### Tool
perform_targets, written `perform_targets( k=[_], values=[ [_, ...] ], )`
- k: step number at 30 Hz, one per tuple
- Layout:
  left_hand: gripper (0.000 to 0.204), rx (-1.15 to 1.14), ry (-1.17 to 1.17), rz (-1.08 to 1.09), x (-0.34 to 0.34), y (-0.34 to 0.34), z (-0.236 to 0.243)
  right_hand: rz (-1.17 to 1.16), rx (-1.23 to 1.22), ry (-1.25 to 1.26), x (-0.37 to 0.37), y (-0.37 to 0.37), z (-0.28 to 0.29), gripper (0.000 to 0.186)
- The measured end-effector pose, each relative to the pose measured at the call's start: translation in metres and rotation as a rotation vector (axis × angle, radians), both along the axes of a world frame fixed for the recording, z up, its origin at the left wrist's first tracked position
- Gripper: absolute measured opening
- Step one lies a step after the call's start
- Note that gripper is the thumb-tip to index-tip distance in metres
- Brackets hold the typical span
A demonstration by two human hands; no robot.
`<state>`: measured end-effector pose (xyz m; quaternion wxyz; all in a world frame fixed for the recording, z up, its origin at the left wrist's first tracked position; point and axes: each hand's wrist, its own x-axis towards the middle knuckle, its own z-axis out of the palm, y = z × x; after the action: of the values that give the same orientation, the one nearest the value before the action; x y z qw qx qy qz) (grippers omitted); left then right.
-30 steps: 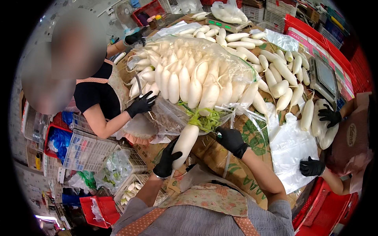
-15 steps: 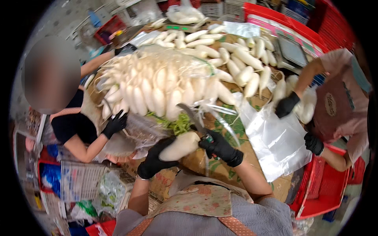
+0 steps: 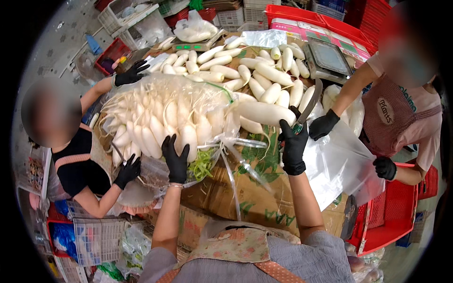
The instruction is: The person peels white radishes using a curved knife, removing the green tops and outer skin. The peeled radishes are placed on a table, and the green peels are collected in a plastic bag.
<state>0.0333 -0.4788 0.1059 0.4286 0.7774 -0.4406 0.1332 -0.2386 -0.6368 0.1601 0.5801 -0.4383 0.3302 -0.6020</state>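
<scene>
My left hand (image 3: 175, 162), black-gloved, has its fingers spread at the lower edge of a large clear bag (image 3: 155, 82) packed with white radishes. Its fingertips are beside a radish (image 3: 189, 141); whether they touch it I cannot tell. Farther right, my gloved right hand (image 3: 294, 148) is closed round the handle of a knife (image 3: 309, 106), whose broad curved blade points up and away from me. Against the fingers of that hand lies a thick trimmed radish (image 3: 267, 113), at the near edge of the loose pile. Cut green leaves (image 3: 203, 165) lie beside my left hand.
A cardboard sheet (image 3: 255, 188) covers the table. At left a co-worker's gloved hand (image 3: 127, 170) holds a blade. On the right, another co-worker's hands (image 3: 323, 125) hold a clear plastic bag (image 3: 330, 165). Scales (image 3: 328, 56) stand behind; a red basket (image 3: 384, 212) is at right.
My left hand has let go of the radish and moved forward to the bag. The right hand, with the knife, has moved forward and right to the loose pile, where the trimmed radish now lies.
</scene>
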Motion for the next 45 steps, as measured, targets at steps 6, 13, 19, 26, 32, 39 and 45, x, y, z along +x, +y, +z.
perform_targets(
  k=[6, 13, 19, 26, 32, 39, 45],
  values=[
    [0.061, 0.039, 0.177, 0.025, -0.017, -0.009, -0.015, -0.096, -0.192, 0.038, 0.015, 0.012, 0.031, 0.053],
    [0.062, 0.166, 0.086, 0.039, -0.02, -0.015, -0.021, 0.042, -0.071, 0.035, 0.005, 0.023, 0.044, 0.052],
    [0.066, -0.426, 0.826, -0.087, -0.031, 0.024, -0.015, -0.119, -0.097, 0.128, -0.002, -0.008, 0.041, 0.045],
    [0.05, -0.908, 1.273, -0.197, -0.017, 0.062, 0.036, -0.157, -0.314, -0.132, 0.048, -0.11, 0.018, 0.022],
    [0.06, -0.998, 1.741, -0.376, -0.009, 0.08, 0.018, 0.234, -0.571, 0.786, 0.085, 0.047, -0.026, 0.04],
    [0.076, -0.982, 1.895, -0.257, -0.036, 0.069, 0.016, 0.458, -0.639, 0.838, 0.11, 0.137, -0.04, 0.026],
    [0.066, -1.047, 1.83, -0.318, -0.033, 0.081, 0.007, 0.452, -0.651, 0.877, 0.119, 0.14, -0.045, 0.021]
  ],
)
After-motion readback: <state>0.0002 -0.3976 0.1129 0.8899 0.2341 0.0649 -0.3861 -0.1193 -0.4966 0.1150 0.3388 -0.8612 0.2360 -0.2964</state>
